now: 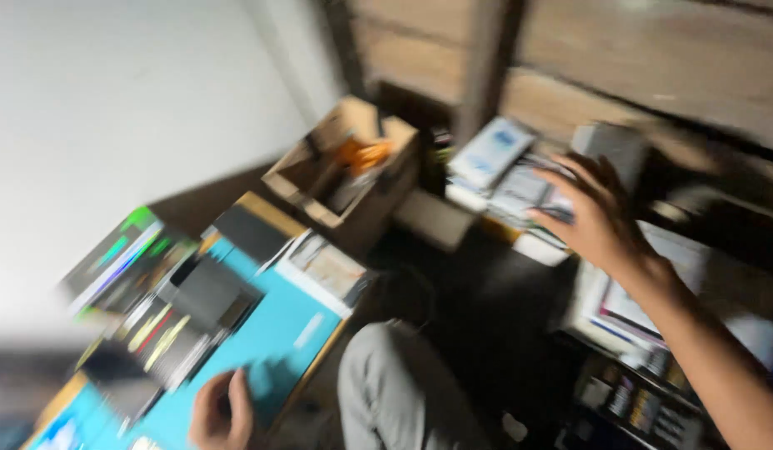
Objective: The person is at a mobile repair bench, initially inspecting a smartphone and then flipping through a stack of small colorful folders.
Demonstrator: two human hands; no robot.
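The view is heavily blurred by motion. My left hand (222, 410) rests at the bottom on the near edge of a turquoise book or folder (274, 329) that lies on a stack to the left; its fingers curl over the edge. My right hand (593, 212) reaches out to the right with fingers spread, over a pile of white and blue booklets (520, 192). Whether it touches the pile is unclear. My grey-trousered knee (386, 383) shows between the two hands.
An open cardboard box (345, 171) holding orange items stands at the back centre. More stacked books and papers (145, 275) lie left, others (645, 308) right. A white wall is at the left, wooden planks (620, 58) behind.
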